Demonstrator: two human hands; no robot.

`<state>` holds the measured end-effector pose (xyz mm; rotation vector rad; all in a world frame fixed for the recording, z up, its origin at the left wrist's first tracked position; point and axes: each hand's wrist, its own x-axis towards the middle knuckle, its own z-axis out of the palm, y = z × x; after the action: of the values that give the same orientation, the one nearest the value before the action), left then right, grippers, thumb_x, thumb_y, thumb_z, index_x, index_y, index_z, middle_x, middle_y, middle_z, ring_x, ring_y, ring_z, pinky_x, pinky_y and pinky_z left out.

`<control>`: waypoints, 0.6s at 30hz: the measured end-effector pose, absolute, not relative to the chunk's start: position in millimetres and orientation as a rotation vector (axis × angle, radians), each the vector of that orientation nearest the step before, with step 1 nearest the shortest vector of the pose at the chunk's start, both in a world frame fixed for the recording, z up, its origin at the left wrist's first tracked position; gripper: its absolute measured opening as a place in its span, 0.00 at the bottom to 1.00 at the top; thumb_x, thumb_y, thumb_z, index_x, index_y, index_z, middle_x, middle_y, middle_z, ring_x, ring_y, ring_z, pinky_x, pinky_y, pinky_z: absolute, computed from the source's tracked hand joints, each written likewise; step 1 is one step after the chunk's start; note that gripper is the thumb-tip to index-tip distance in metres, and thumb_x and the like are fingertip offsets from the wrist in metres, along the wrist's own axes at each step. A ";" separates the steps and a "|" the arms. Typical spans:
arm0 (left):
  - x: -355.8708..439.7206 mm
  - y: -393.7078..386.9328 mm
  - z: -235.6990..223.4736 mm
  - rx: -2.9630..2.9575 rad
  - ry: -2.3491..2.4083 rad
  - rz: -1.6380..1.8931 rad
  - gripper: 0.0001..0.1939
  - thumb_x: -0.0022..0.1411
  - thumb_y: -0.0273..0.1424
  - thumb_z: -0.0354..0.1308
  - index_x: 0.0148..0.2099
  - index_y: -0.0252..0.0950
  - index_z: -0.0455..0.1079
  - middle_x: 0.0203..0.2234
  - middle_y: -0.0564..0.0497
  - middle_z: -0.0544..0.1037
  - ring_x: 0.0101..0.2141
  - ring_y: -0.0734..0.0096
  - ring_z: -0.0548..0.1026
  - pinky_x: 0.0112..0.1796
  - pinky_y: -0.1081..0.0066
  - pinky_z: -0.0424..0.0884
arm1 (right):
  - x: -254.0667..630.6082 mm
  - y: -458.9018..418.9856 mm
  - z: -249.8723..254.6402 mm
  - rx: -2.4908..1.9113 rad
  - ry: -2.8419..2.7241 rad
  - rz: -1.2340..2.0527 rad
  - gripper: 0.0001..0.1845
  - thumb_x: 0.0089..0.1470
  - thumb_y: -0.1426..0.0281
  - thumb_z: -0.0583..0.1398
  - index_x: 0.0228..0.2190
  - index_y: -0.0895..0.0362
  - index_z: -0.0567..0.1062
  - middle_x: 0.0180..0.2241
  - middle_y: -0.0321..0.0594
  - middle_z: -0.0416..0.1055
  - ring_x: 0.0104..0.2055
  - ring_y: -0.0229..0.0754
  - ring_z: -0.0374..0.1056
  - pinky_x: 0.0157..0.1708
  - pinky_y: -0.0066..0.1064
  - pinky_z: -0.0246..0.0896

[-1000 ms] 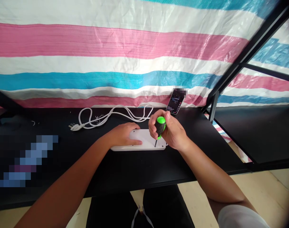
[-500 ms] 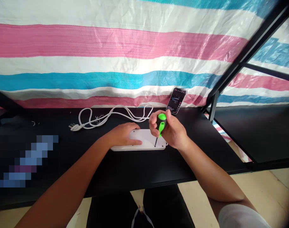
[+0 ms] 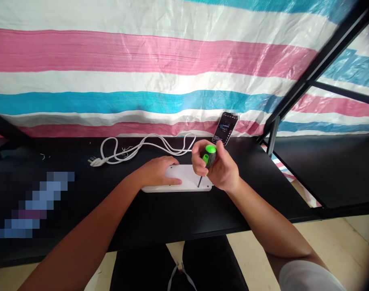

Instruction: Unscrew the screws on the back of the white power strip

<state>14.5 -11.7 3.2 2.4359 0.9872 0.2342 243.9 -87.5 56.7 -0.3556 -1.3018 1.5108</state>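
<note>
A white power strip (image 3: 187,181) lies face-down near the front of a black table (image 3: 160,214). The left hand (image 3: 158,171) presses flat on it. The right hand (image 3: 219,167) grips a green-handled screwdriver (image 3: 207,158), tip on the strip. Behind lie its coiled white cord (image 3: 142,149) and a propped phone (image 3: 225,128).

A white power strip (image 3: 187,180) is lying flat, back side up, on the black desk (image 3: 172,218), its white cord (image 3: 148,147) trailing away in loops. A green-and-black screwdriver (image 3: 207,158) is standing nearly upright, its tip pressing into the strip's right end.
</note>
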 end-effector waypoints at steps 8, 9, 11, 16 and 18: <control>14.1 -10.2 2.9 2.470 1.007 0.191 0.39 0.56 0.60 0.65 0.62 0.42 0.70 0.58 0.44 0.75 0.56 0.45 0.75 0.55 0.55 0.70 | 246.8 -84.8 64.1 -0.492 -1.265 1.451 0.28 0.64 0.41 0.58 0.35 0.55 0.69 0.28 0.35 0.63 0.24 0.36 0.58 0.22 0.29 0.55; 14.1 -10.3 3.1 2.471 1.006 0.187 0.39 0.56 0.60 0.65 0.62 0.42 0.70 0.58 0.44 0.76 0.56 0.45 0.75 0.55 0.55 0.70 | 247.2 -84.8 65.0 -0.495 -1.244 1.467 0.29 0.64 0.40 0.57 0.35 0.55 0.69 0.26 0.33 0.61 0.22 0.35 0.55 0.21 0.28 0.53; 14.1 -10.3 2.9 2.478 0.999 0.190 0.39 0.57 0.60 0.65 0.61 0.42 0.71 0.57 0.44 0.76 0.55 0.45 0.75 0.54 0.55 0.70 | 247.5 -85.0 65.2 -0.446 -1.207 1.472 0.29 0.62 0.38 0.58 0.37 0.53 0.67 0.25 0.30 0.58 0.20 0.34 0.49 0.20 0.27 0.49; 13.2 -9.8 0.5 2.477 1.001 0.200 0.39 0.57 0.59 0.65 0.62 0.42 0.69 0.58 0.43 0.75 0.56 0.46 0.74 0.56 0.55 0.69 | 245.9 -85.4 60.7 -0.383 -1.267 1.409 0.25 0.60 0.49 0.68 0.38 0.51 0.64 0.31 0.31 0.65 0.25 0.35 0.59 0.22 0.26 0.55; 13.1 -9.5 0.0 2.473 1.000 0.198 0.39 0.57 0.60 0.65 0.62 0.42 0.69 0.59 0.43 0.75 0.57 0.46 0.74 0.56 0.55 0.69 | 245.6 -85.1 60.0 -0.415 -1.271 1.425 0.24 0.62 0.46 0.64 0.37 0.53 0.67 0.33 0.36 0.66 0.27 0.37 0.62 0.23 0.29 0.58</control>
<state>13.1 -9.5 0.0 2.4727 0.9999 0.1982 245.6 -85.1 60.0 -0.4150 -1.2706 1.4246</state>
